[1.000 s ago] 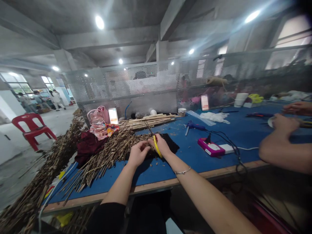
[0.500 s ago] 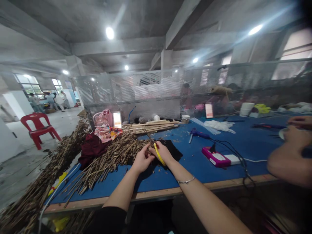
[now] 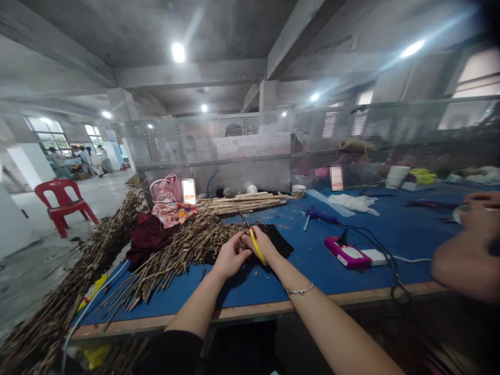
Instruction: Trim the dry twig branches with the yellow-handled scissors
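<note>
My right hand (image 3: 266,245) is closed around a pair of scissors (image 3: 257,247) with yellow handles, their dark blades pointing up and away from me. Just left of it, my left hand (image 3: 230,256) has its thumb and fingers drawn together close to the right fingertips; whatever lies between them is too small to make out. Both hands are over a black cloth or sheet (image 3: 280,242) strewn with dried plant bits. A heap of dried brown stems (image 3: 175,249) spreads to the left of my hands.
Behind lie pale wooden sticks (image 3: 250,202). To the right are a blue glue gun (image 3: 320,214), a magenta power strip (image 3: 347,253) with cables, and a white glove-like cloth (image 3: 353,203). A co-worker's arm (image 3: 459,250) reaches in at far right. Dried branches (image 3: 78,271) cover the left edge.
My hands stay close together over the black sheet, with the scissors still in the right one. The whole view has shifted very slightly.
</note>
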The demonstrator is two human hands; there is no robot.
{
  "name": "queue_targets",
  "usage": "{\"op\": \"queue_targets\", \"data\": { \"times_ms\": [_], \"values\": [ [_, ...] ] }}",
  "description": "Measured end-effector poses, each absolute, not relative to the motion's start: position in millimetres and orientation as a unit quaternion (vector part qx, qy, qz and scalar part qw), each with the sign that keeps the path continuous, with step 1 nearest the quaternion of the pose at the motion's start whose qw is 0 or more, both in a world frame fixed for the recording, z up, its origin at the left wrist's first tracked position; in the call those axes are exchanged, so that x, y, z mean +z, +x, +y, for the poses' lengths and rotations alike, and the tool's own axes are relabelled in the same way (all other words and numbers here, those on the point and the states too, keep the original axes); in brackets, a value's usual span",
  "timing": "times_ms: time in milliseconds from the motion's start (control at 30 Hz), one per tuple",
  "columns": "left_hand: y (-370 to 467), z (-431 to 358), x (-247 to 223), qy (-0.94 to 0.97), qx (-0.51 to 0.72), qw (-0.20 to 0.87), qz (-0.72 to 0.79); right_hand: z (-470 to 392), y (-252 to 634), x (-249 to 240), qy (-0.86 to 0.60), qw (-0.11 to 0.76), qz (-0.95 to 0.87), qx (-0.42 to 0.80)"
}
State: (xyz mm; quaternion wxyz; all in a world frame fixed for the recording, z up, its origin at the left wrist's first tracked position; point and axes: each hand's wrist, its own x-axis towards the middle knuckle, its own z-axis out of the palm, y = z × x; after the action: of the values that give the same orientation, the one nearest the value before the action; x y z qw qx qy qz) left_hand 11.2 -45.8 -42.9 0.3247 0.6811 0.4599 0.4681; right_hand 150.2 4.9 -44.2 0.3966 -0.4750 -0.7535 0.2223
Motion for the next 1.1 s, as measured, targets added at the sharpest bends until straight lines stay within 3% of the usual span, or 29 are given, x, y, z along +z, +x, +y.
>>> {"op": "queue_targets", "data": {
  "times_ms": [400, 667, 933, 1100],
  "values": [
    [10.6, -42.7, -48.4, 0.679, 0.475, 0.337, 0.447, 1.7, 149.1, -40.0, -0.553, 0.328, -0.750, 0.153],
    [9.7, -40.8, -50.2, 0.670, 0.480, 0.327, 0.463, 3.5, 151.5, -39.8, -0.551, 0.322, -0.758, 0.134],
    [9.2, -40.7, -50.3, 0.671, 0.486, 0.312, 0.465, 1.4, 149.0, -39.9, -0.519, 0.343, -0.757, 0.202],
    [9.6, -41.3, -48.5, 0.670, 0.486, 0.302, 0.473, -1.2, 149.5, -37.4, -0.536, 0.321, -0.763, 0.167]
  ]
}}
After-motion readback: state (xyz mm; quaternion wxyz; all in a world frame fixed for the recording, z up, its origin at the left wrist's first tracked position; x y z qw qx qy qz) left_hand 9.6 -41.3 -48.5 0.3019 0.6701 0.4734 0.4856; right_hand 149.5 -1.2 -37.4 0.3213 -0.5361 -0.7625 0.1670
